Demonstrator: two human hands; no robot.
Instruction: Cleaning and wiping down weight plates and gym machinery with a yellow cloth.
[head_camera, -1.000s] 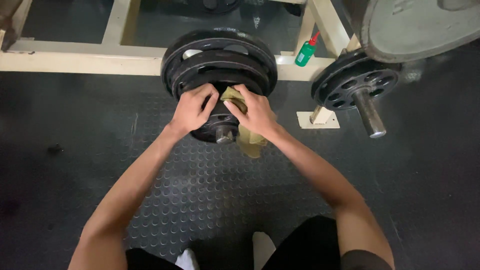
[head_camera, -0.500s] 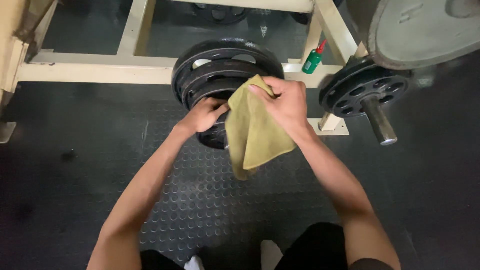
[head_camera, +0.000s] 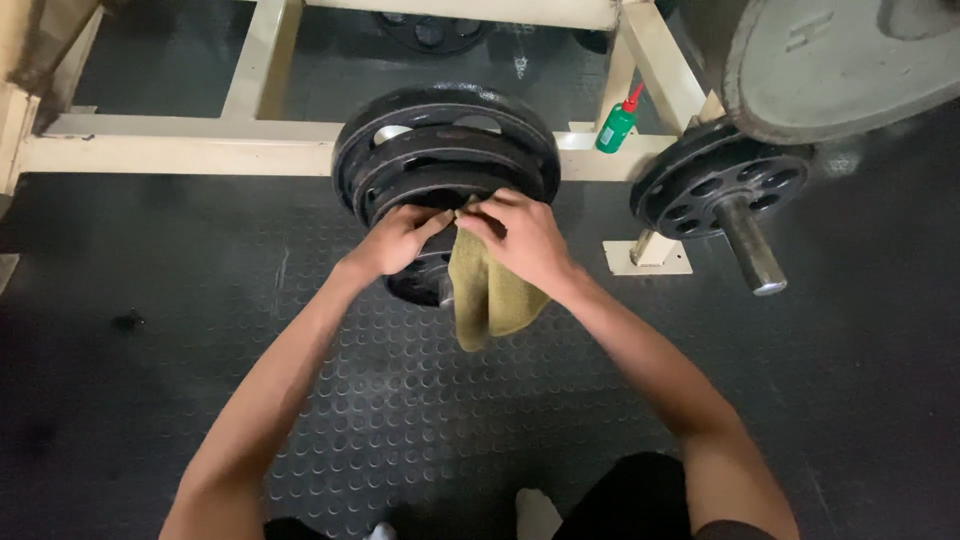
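Gym: weight plates (head_camera: 445, 140), rubber floor (head_camera: 420, 400)

Right hand (head_camera: 525, 238) lowered cloth (head_camera: 485, 295) back against plates (head_camera: 445, 150).

We see an olive-green cloth (head_camera: 487, 290) hanging limp (folded lengthwise) against the front of stacked black weight plates (head_camera: 445, 150) standing upright on a peg.

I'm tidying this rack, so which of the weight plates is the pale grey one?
The large grey plate at the top right corner, above the small black plate on its bare peg. The stacked plates by both hands are black.
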